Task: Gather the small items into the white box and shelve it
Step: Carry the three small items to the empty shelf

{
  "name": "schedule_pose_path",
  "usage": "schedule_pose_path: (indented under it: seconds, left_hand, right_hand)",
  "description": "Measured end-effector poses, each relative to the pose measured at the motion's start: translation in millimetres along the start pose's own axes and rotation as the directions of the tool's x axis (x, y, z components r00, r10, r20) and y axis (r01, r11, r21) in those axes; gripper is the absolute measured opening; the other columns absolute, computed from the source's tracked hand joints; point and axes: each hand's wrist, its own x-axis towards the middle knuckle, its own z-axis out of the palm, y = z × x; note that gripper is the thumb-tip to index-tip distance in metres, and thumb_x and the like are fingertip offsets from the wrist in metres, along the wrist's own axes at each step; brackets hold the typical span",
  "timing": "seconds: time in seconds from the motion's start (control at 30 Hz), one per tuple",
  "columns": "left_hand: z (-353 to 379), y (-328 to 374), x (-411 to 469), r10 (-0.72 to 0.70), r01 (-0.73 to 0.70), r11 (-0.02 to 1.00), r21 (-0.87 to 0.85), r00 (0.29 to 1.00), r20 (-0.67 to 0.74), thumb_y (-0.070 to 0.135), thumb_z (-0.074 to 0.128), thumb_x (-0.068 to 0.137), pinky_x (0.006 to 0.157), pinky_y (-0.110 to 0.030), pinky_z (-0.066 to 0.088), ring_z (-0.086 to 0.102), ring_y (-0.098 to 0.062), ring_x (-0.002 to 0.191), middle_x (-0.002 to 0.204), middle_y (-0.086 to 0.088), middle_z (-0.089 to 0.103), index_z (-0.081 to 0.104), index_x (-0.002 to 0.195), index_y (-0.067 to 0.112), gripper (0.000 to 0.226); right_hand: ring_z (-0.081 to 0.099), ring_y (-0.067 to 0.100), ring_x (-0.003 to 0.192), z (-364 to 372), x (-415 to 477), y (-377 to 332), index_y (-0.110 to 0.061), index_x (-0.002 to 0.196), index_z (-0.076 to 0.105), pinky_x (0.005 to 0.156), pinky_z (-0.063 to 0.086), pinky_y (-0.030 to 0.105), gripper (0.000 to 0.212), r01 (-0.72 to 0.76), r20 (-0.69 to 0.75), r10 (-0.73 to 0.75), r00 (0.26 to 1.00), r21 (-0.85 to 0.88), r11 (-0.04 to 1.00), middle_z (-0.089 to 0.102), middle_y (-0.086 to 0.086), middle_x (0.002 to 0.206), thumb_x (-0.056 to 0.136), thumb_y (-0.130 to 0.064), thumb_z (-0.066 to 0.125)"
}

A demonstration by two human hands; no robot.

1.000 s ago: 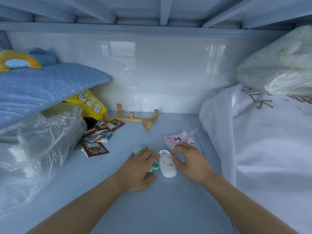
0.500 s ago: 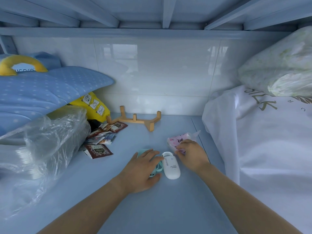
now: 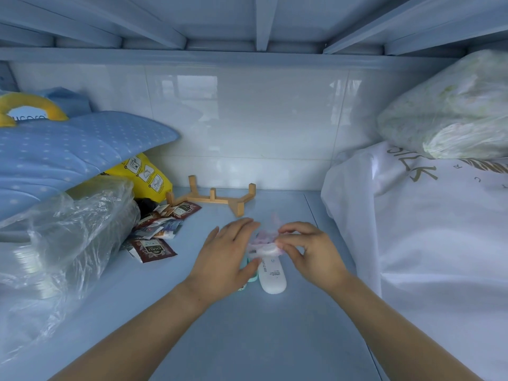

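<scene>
Both hands are working side by side near the middle of the blue shelf (image 3: 247, 339). The left hand (image 3: 225, 259) is lying palm down with its fingers nearly straight and close together, covering a teal item (image 3: 250, 279), of which only a thin edge is peeking out beside the thumb. The thumb tip is sitting just beside the top of a white tube (image 3: 273, 276), though whether it is touching the tube is not clear.

The white tube is lying flat on the shelf between the two hands, its cap end pointing away from the person. The right hand (image 3: 313, 251) is curling its fingers and pinching a pink packet (image 3: 262, 242) between thumb and fingertips. It is holding the packet just above the far end of the tube, close against the fingers of the left hand. The packet is blurred, so its print is unreadable.

To the left, a loose heap of dark red sachets (image 3: 154, 243) is lying on the shelf, well apart from the hands, next to a crumpled clear plastic bag (image 3: 68, 237). A blue dotted cushion (image 3: 68, 149) is resting above that bag, with a yellow bag (image 3: 145, 171) tucked beneath its edge. A small wooden rack (image 3: 214, 198) is standing near the tiled wall (image 3: 247, 119) behind the hands. A large white bag (image 3: 439, 243) is filling the right side.
</scene>
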Motion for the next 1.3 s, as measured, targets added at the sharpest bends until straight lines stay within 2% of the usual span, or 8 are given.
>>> schedule_pose_path:
  seconds: [0.2,0.3,0.53,0.7,0.9,1.07,1.2,1.3]
  left_hand:
    - [8,-1,-15,0.047,-0.046,0.999,-0.009,0.997,0.067,0.033,0.059,0.086,0.082,-0.025,0.042,0.058,-0.017,0.103,0.113,0.008,0.064,0.06,0.115,0.029,0.03]
    - [13,-2,-21,0.027,-0.026,1.0,-0.009,0.998,0.064,0.03,0.06,0.085,0.077,-0.031,0.05,0.06,-0.02,0.098,0.106,0.009,0.067,0.066,0.107,0.028,0.023]
    - [18,6,-21,-0.027,0.029,0.999,-0.035,0.999,0.045,0.036,0.056,0.088,0.074,-0.028,0.05,0.053,-0.013,0.103,0.11,0.015,0.062,0.062,0.111,0.034,0.024]
    - [18,8,-23,0.0,0.001,1.0,-0.023,1.0,0.008,0.029,0.075,0.071,0.068,-0.029,0.055,0.061,-0.019,0.1,0.11,0.005,0.065,0.065,0.108,0.025,0.039]
    - [30,-4,-35,-0.071,0.067,0.997,0.036,0.989,0.127,0.038,0.051,0.084,0.099,-0.027,0.033,0.036,-0.011,0.128,0.136,0.01,0.044,0.043,0.133,0.031,0.051]
    - [30,-3,-33,-0.075,0.06,0.994,0.089,0.98,0.183,0.036,0.046,0.086,0.099,-0.027,0.034,0.032,-0.012,0.131,0.14,0.008,0.039,0.035,0.138,0.03,0.053]
    - [31,0,-31,-0.132,0.092,0.982,0.166,0.958,0.255,0.035,0.042,0.091,0.088,-0.035,0.044,0.023,-0.012,0.133,0.145,0.01,0.029,0.023,0.142,0.03,0.055]
    - [33,4,-30,-0.136,0.067,0.97,0.234,0.947,0.292,0.03,0.039,0.093,0.083,-0.038,0.045,0.019,-0.014,0.135,0.148,0.006,0.024,0.018,0.144,0.025,0.055]
  right_hand:
    - [0.064,0.016,0.087,19,-22,-9,-0.016,0.084,0.075,0.079,0.046,0.018,0.015,0.01,0.064,-0.015,0.998,0.088,0.996,0.068,0.003,0.097,0.075,-0.005,0.072]
    - [0.062,0.011,0.09,19,-27,-5,-0.018,0.089,0.074,0.079,0.048,0.019,0.014,-0.062,0.115,0.049,0.992,0.112,0.992,0.067,-0.003,0.098,0.077,-0.01,0.073]
    - [0.056,0.003,0.1,21,-29,-12,-0.023,0.1,0.07,0.088,0.04,0.01,0.027,-0.073,0.201,0.054,0.978,0.088,0.993,0.062,-0.011,0.106,0.074,-0.028,0.072]
    - [0.063,0.021,0.094,15,-28,-3,-0.015,0.091,0.072,0.081,0.042,0.02,0.014,-0.096,0.184,0.099,0.978,-0.021,0.995,0.069,-0.002,0.098,0.077,-0.011,0.07]
    - [0.046,0.01,0.115,17,-36,-4,-0.027,0.116,0.06,0.088,0.043,0.022,0.04,-0.085,0.294,0.103,0.95,-0.075,0.994,0.054,-0.007,0.121,0.076,-0.03,0.065]
    - [0.038,0.015,0.122,27,-37,-6,-0.026,0.121,0.057,0.096,0.04,0.027,0.058,-0.145,0.364,0.169,0.916,-0.092,0.985,0.043,-0.003,0.132,0.068,-0.04,0.075]
    - [0.042,0.019,0.119,32,-36,-8,-0.023,0.118,0.059,0.096,0.033,0.019,0.053,-0.171,0.337,0.183,0.924,-0.065,0.983,0.045,0.001,0.13,0.068,-0.029,0.075]
    - [0.045,0.02,0.119,33,-39,-10,-0.021,0.115,0.06,0.096,0.037,0.02,0.048,-0.188,0.298,0.193,0.935,-0.047,0.981,0.045,0.004,0.129,0.068,-0.014,0.065]
